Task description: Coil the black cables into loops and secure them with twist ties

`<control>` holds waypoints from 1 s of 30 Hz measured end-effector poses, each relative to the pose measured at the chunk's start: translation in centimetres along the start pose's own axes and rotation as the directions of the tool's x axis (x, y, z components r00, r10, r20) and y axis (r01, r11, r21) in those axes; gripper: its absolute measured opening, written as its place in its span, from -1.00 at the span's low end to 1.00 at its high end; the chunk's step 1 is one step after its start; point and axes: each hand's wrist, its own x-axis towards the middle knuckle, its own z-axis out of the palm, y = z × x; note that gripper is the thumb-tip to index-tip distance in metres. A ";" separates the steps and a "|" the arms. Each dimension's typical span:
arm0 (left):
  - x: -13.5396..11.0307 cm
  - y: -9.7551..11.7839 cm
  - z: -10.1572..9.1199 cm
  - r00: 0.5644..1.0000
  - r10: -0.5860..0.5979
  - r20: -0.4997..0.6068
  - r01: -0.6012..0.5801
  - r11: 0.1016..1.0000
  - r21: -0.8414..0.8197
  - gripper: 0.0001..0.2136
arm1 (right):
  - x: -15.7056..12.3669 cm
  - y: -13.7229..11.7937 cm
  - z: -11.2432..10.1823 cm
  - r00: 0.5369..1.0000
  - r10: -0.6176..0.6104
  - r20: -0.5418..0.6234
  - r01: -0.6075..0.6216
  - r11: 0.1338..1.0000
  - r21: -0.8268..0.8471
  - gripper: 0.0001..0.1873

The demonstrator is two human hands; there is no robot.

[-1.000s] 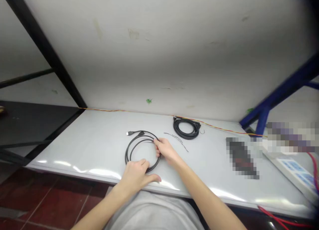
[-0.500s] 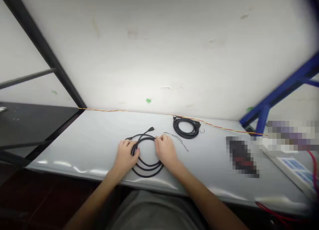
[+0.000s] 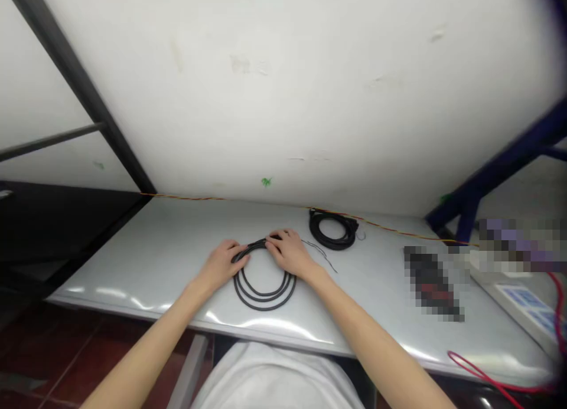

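A black cable [image 3: 264, 308] lies in loose loops on the grey tabletop [image 3: 146, 249], near its front edge. My left hand [image 3: 224, 260] is closed on the upper left of the coil, thumb inside the loops and fingers outside. At the top right of the coil, my right hand [image 3: 287, 252] grips the strands, its fingers covering the cable's end. Thin dark wire ties [image 3: 322, 255] lie just right of my right hand. Farther back sits a second black cable [image 3: 333, 244], wound into a neat, tighter coil.
A twisted red and yellow wire [image 3: 385, 225] runs along the back edge by the wall. To the right are a blurred-out dark object [image 3: 432, 285], a white power strip [image 3: 514, 303] and a red cable [image 3: 478, 373]. Blue [image 3: 491, 173] and black frames [image 3: 84, 84] flank the table.
My right hand has moved up and left to the top of the coil, over the cable end that stuck out. My left hand has shifted slightly upward.
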 end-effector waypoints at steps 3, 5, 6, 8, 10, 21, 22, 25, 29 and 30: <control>-1.6 0.6 0.1 0.996 -0.078 -0.043 0.082 0.989 0.119 -0.72 | -1.9 -0.7 -0.7 0.998 0.055 -0.003 -0.055 0.997 -0.048 -0.63; -2.5 1.2 -0.1 0.992 -0.114 -0.056 0.122 0.980 0.160 -0.69 | -3.2 -1.2 -1.1 0.996 0.084 -0.008 -0.084 0.993 -0.078 -0.64; -2.9 1.4 -0.3 0.990 -0.129 -0.064 0.138 0.974 0.177 -0.68 | -3.7 -1.4 -1.2 0.995 0.101 -0.017 -0.102 0.990 -0.093 -0.64; -3.6 1.8 -0.7 0.985 -0.149 -0.084 0.164 0.965 0.206 -0.67 | -4.7 -1.8 -1.2 0.988 0.147 -0.049 -0.152 0.980 -0.132 -0.64; -4.2 1.9 -0.9 0.981 -0.162 -0.106 0.182 0.962 0.206 -0.66 | -5.6 -2.2 -0.9 0.977 0.194 -0.089 -0.206 0.965 -0.162 -0.65; -7.5 4.6 -3.4 1.000 0.006 0.014 -0.005 0.999 -0.038 -0.39 | -6.5 -3.2 0.5 0.936 0.299 -0.184 -0.327 0.933 -0.148 -0.69; -7.7 4.8 -3.6 0.999 0.034 0.019 -0.033 0.999 -0.033 -0.38 | -6.4 -3.2 0.5 0.935 0.306 -0.179 -0.332 0.933 -0.138 -0.68; -7.9 4.8 -3.2 0.997 0.067 -0.044 -0.065 0.998 0.025 -0.57 | -6.4 -3.1 0.0 0.936 0.303 -0.177 -0.326 0.939 -0.113 -0.65; -8.1 4.9 -1.7 0.988 0.044 -0.146 -0.029 0.994 0.103 -0.71 | -7.0 -3.3 -0.4 0.958 0.246 -0.150 -0.262 0.960 -0.100 -0.67; -8.2 5.1 -1.3 0.986 0.032 -0.161 -0.013 0.993 0.118 -0.73 | -7.2 -3.4 -0.3 0.961 0.241 -0.138 -0.257 0.959 -0.117 -0.66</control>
